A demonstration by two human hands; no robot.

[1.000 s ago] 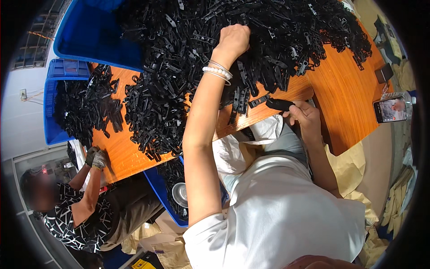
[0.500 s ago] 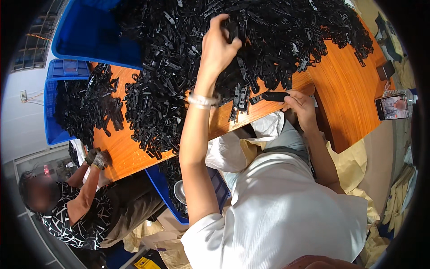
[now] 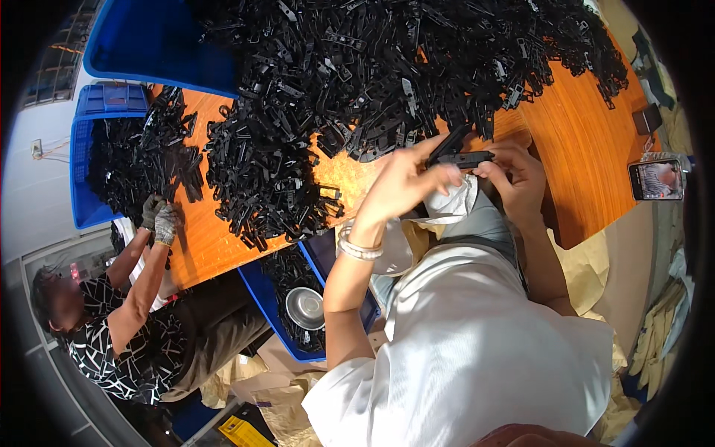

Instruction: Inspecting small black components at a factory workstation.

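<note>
My left hand [image 3: 402, 182], with a pale bracelet at the wrist and some motion blur, is at the table's near edge, closed on a dark, slanted plastic part [image 3: 451, 141]. Close beside it, my right hand [image 3: 520, 177] pinches one end of a long black plastic part [image 3: 471, 158] between thumb and fingers. The two parts overlap in view; whether they touch, I cannot tell. Beyond both hands a large heap of similar black plastic parts [image 3: 350, 74] covers the tabletop.
A blue bin [image 3: 149, 45] tips toward the heap at the far left, near another blue bin [image 3: 83, 175] of parts. Below the wooden table [image 3: 581, 164] sits a metal bowl [image 3: 305, 308] in a blue crate. At left, a gloved co-worker [image 3: 149, 320] handles parts. A phone [image 3: 657, 180] stands right.
My left hand has come back from the heap toward my right hand, bringing a black part. The parts at the near edge have shifted, baring some wood. The co-worker's hands moved slightly up.
</note>
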